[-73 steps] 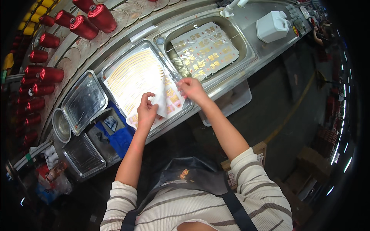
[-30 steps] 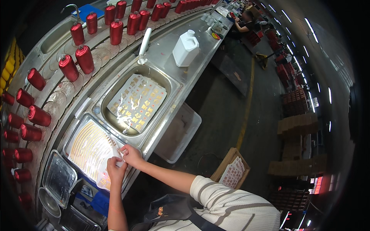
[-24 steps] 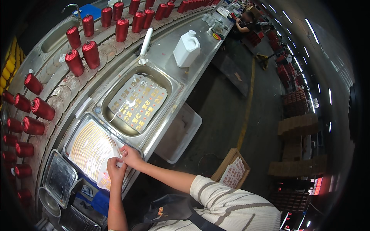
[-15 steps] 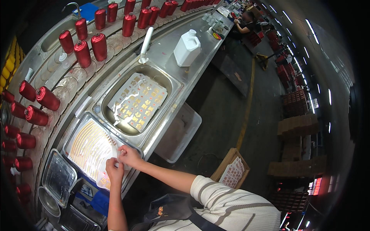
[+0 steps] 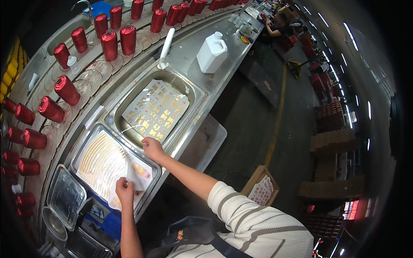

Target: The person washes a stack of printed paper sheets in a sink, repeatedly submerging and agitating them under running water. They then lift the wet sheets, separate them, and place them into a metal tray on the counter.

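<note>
My left hand (image 5: 124, 192) is closed, pinching the near edge of a white sheet (image 5: 134, 176). The sheet's right part is lifted and slanted, showing an orange-and-pink printed patch beside it. Beneath lies a sheet with curved gold stripes (image 5: 101, 157), in a shallow metal tray (image 5: 79, 151). My right hand (image 5: 153, 149) hovers by the near rim of the sink, fingers closed; anything in them is too small to make out. In the metal sink (image 5: 189, 88) rests a grey sheet with gold and red prints (image 5: 161, 105).
Red bottles (image 5: 66, 90) stand along a curved conveyor (image 5: 88, 84) at the left. Beyond the sink are a white faucet (image 5: 167, 48) and a white plastic jug (image 5: 212, 53). A pale bin (image 5: 211, 142) sits below the counter. Another person (image 5: 275, 28) works far off.
My right hand has moved away from my left, from the tray to the sink's near rim. The sheet at my left hand has opened outward. The conveyor's bottles have shifted toward the far end.
</note>
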Demonstrator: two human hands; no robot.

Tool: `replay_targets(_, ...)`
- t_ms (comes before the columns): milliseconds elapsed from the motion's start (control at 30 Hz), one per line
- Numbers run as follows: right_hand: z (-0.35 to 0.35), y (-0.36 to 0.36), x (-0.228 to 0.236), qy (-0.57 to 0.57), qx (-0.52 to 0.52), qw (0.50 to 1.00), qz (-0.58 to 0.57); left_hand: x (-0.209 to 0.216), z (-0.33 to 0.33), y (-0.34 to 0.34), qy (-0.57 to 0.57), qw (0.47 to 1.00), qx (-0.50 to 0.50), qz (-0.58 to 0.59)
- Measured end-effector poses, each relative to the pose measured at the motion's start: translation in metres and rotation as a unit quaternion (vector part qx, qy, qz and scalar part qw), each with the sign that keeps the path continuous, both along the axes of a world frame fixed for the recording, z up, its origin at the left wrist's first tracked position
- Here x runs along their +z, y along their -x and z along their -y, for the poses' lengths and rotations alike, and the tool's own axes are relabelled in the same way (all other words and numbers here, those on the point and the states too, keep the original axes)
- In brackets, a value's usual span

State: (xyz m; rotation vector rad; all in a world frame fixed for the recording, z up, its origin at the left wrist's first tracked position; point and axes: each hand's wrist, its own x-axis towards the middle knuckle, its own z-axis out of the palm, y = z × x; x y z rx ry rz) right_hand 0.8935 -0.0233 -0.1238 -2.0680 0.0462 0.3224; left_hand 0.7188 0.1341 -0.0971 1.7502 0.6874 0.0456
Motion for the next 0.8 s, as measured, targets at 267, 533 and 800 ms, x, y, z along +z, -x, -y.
replay_targets(267, 0.001, -0.027, -0.039, 0.073, 0.002, 0.997, 0.036, 0.003, -0.002, -0.003, 0.165, 0.986, 0.027, -0.02)
replay_targets(533, -0.01, -0.038, -0.026, 0.135, -0.069, 0.986, 0.069, 0.012, -0.009, -0.003, 0.184, 0.982, 0.032, -0.03)
replay_targets(800, -0.022, -0.025, 0.034, -0.318, 0.01, 0.872, -0.371, 0.004, -0.014, 0.001, 0.155, 0.987, 0.044, -0.007)
